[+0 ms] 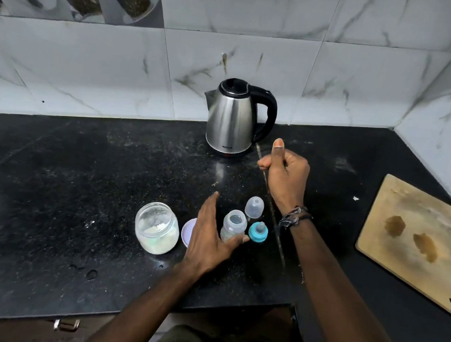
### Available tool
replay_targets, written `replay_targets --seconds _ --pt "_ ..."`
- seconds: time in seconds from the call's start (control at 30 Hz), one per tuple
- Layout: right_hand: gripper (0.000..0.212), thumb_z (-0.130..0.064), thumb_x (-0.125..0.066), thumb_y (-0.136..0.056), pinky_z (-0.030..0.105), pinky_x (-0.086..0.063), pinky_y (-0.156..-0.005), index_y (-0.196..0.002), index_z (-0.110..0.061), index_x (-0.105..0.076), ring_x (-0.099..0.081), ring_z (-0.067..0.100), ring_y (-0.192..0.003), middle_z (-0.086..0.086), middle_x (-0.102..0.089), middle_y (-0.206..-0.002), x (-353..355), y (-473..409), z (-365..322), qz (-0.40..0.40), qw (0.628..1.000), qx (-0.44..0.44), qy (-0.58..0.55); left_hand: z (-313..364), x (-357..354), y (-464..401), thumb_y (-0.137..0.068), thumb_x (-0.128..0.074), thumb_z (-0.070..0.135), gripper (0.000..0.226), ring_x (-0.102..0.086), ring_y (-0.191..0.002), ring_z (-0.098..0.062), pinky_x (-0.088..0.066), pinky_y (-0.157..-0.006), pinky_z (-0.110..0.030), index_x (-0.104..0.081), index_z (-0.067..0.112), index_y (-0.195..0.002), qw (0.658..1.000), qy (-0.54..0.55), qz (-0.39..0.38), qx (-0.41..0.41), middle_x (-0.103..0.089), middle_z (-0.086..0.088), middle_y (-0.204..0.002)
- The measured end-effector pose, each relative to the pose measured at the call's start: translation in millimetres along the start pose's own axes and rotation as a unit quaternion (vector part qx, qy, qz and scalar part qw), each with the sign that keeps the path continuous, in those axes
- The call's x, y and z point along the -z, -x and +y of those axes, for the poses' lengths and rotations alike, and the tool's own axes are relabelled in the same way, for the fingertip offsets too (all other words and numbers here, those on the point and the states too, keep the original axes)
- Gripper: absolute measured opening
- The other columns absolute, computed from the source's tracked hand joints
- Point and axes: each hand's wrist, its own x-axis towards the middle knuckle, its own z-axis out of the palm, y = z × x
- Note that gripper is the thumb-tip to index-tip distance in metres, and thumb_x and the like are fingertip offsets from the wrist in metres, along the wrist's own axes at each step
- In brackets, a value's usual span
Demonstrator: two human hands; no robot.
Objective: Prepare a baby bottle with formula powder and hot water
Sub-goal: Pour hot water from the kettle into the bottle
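Surface: black speckled stone surface point(74, 179) dusted with pale powder marks, set in a corner of white marble-look wall tiles point(265, 32); a few water drops lie near its front edge, left of the left forearm.
Cutting board: wooden cutting board point(415, 242) with two brown stains, lying flat well to the right of the right hand.
Kettle: steel electric kettle point(232, 120) with black lid and handle, upright just beyond the right hand, handle turned toward that hand, not touched.
Formula jar: open glass jar point(157, 228) with white powder in its bottom, standing left of the left hand, apart from it.
Jar lid: pale lilac lid point(188, 230), partly hidden behind the left hand, between jar and hand.
Baby bottle: small clear baby bottle point(233, 226), open at the top, upright just right of the left hand.
Bottle cap: clear domed cap point(254, 206), beyond the bottle, between the two hands.
Teat: turquoise ring with teat point(258, 231), standing right beside the bottle, below the right wrist.
Left hand point(207, 234): fingers straight and spread, thumb tip at the bottle's base, holding nothing.
Right hand point(286, 170): raised above the surface, fingers curled into a loose fist, thumb up, nothing visible in it; cord bracelets on the wrist.
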Motion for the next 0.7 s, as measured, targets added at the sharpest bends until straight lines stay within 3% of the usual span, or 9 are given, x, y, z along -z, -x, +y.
replay_targets --seconds 0.2,0.3,0.37,0.43,0.53,0.7 --pt "0.055 -0.039 -0.047 -0.101 0.05 -0.057 -0.082 -0.051 -0.024 -0.064 -0.069 0.02 -0.059 0.003 -0.069 -0.059 -8 -25 22 -0.021 0.997 -0.056 -0.05 -12 -21 -2 -0.07 -0.096 0.037 0.11 -0.049 -0.138 -0.01 -0.034 -0.111 -0.02 -0.034 0.009 -0.157 0.998 0.032 -0.031 0.052 -0.054 0.002 -0.15" --pt "0.051 -0.033 -0.049 -0.102 0.049 -0.059 -0.077 -0.057 -0.018 -0.064 -0.067 0.019 -0.058 0.004 -0.068 -0.059 -15 -33 30 -0.025 0.995 -0.073 -0.071 -13 -26 -3 -0.069 -0.094 0.036 0.081 -0.062 -0.108 0.009 -0.049 -0.097 -0.023 -0.054 0.019 -0.138 0.998 0.051 -0.014 0.046 -0.067 0.023 -0.119" --pt "0.048 -0.03 -0.049 -0.103 0.044 -0.06 -0.071 -0.061 -0.012 -0.063 -0.066 0.018 -0.057 0.007 -0.067 -0.06 -22 -38 35 -0.024 0.993 -0.08 -0.082 -13 -28 -2 -0.069 -0.092 0.035 0.06 -0.068 -0.101 0.004 -0.056 -0.091 -0.032 -0.059 0.036 -0.12 0.998 0.054 -0.005 0.041 -0.072 0.023 -0.107" --pt "0.045 -0.03 -0.05 -0.102 0.04 -0.059 -0.066 -0.064 -0.011 -0.062 -0.066 0.018 -0.057 0.006 -0.066 -0.059 -29 -47 40 -0.024 0.992 -0.086 -0.095 -13 -31 -3 -0.07 -0.091 0.033 0.054 -0.071 -0.101 -0.002 -0.058 -0.09 -0.036 -0.059 0.045 -0.112 0.997 0.061 0.005 0.038 -0.074 0.022 -0.106" --pt "0.042 -0.033 -0.051 -0.102 0.036 -0.058 -0.063 -0.068 -0.01 -0.063 -0.066 0.016 -0.056 0.003 -0.066 -0.058 -38 -69 41 -0.02 0.992 -0.089 -0.092 -12 -32 -6 -0.07 -0.094 0.027 0.054 -0.072 -0.101 -0.005 -0.059 -0.09 -0.036 -0.062 0.044 -0.11 0.996 0.081 0.022 0.034 -0.074 0.023 -0.107" --pt "0.04 -0.033 -0.054 -0.099 0.029 -0.056 -0.063 -0.068 -0.011 -0.065 -0.066 0.013 -0.055 0.001 -0.068 -0.058 -51 -117 37 0.015 0.996 -0.063 -0.062 -6 -25 -21 -0.07 -0.096 0.02 0.055 -0.071 -0.101 0.0 -0.057 -0.089 -0.025 -0.063 0.043 -0.108 0.992 0.103 0.063 0.031 -0.073 0.027 -0.108"
